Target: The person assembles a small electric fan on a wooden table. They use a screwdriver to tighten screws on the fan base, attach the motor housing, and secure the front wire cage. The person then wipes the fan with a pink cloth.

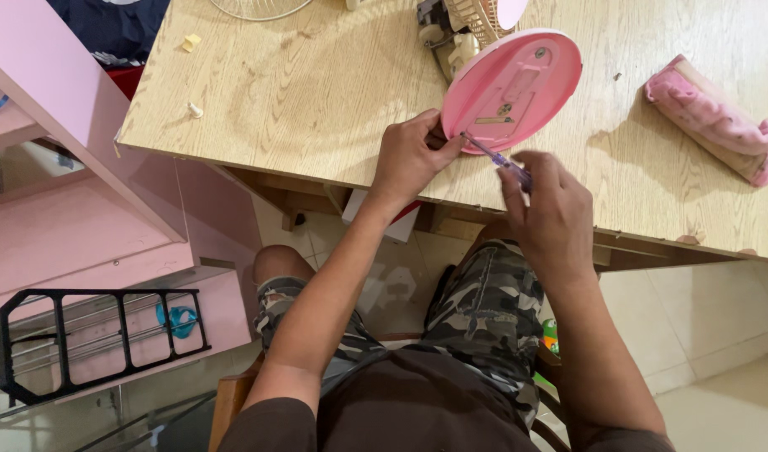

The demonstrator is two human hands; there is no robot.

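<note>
My left hand (409,159) fingers clamp the pink base (511,88), tilted at the table's (317,92) near edge so its underside faces me, while right hand (547,213) fingers pinch a screwdriver (497,159) against it.

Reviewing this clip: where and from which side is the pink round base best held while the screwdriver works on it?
Grip the pink base at its lower-left rim, coming from the near table edge, as the left hand does. It is tilted with its underside up, so that rim is free, clear of the right hand with the screwdriver.
</note>
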